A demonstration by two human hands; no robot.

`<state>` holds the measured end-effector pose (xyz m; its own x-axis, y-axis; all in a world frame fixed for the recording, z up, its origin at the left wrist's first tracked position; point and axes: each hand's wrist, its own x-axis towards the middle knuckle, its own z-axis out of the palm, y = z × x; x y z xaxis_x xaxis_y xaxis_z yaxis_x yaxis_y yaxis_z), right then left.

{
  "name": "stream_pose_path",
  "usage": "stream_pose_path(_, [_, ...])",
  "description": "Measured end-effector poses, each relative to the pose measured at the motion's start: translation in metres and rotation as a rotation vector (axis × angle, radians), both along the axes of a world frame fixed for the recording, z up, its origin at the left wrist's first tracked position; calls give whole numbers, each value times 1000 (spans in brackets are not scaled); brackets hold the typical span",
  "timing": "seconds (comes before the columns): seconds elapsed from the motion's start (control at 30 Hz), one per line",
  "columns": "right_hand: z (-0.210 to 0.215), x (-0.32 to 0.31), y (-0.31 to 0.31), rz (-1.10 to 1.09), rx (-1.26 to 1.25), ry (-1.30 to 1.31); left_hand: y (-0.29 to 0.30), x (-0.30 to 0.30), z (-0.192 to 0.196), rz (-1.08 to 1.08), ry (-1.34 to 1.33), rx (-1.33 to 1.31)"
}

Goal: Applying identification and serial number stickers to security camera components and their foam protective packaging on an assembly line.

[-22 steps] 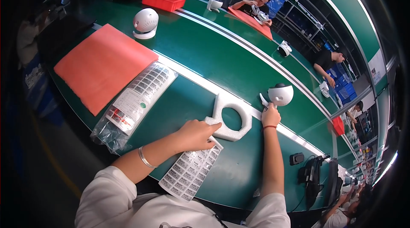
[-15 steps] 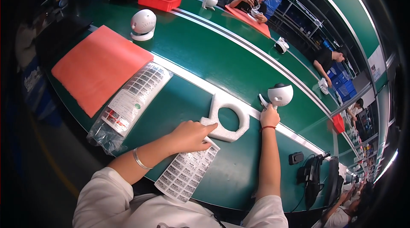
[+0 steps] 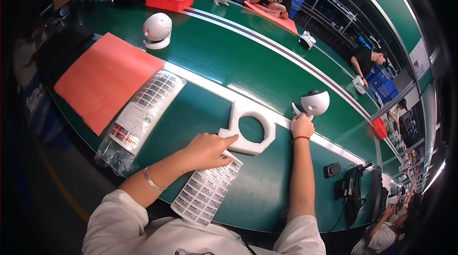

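Note:
My left hand pinches the top edge of a white sheet of printed labels, which hangs down toward my lap. Its index finger stretches out onto the corner of a white foam ring lying on the green table. Farther right, my right hand is closed around the base of a white ball-headed camera with a dark top. That camera is tilted over the edge of the green belt, and my fingers hide part of its base.
An orange foam mat and a plastic bag of label sheets lie on the left. Another white camera stands on the belt near a red bin. A small black box and black cabled device lie right. Co-workers sit across.
The whole view has shifted slightly. My hands keep their holds on the label sheet and the camera. Across the belt, a co-worker has lowered their hands and raised their head.

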<state>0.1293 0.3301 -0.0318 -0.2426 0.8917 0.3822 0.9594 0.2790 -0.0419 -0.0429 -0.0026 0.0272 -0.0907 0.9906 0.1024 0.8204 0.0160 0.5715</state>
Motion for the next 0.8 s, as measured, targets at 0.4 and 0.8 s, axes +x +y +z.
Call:
stream_pose_path(0.4, [10, -2, -15, 23, -11, -32, 0, 1, 0, -14, -7, -10])
stream_pose_path(0.8, [27, 7, -12, -70, -157, -49, 0, 1, 0, -15, 40, -1])
